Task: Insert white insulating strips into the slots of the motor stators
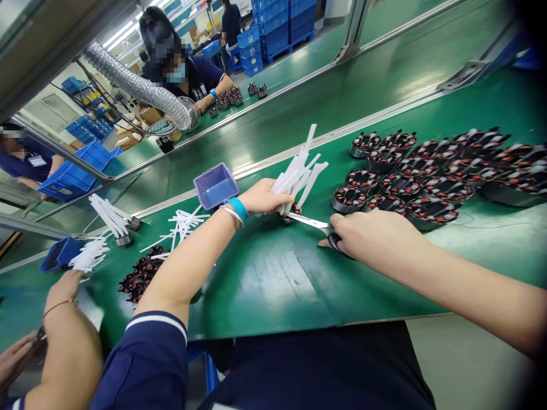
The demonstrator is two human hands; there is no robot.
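My left hand point(264, 196) is closed around a wound stator point(294, 209) whose bundle of white paper strips point(299, 171) fans upward from my fist. My right hand point(376, 238) grips black-handled scissors point(316, 225), blades pointing left and touching the base of the strips by the stator. Both hands work over the green bench point(273, 279). A blue wristband and a metal bangle sit on my left wrist.
Several finished stators point(427, 171) lie in rows at the right. A purple tray point(216, 185), loose white strips point(182, 225), more stators point(139, 276) and a blue bin point(60, 253) lie left. A co-worker's arm point(68, 336) is lower left; other people work across the conveyor.
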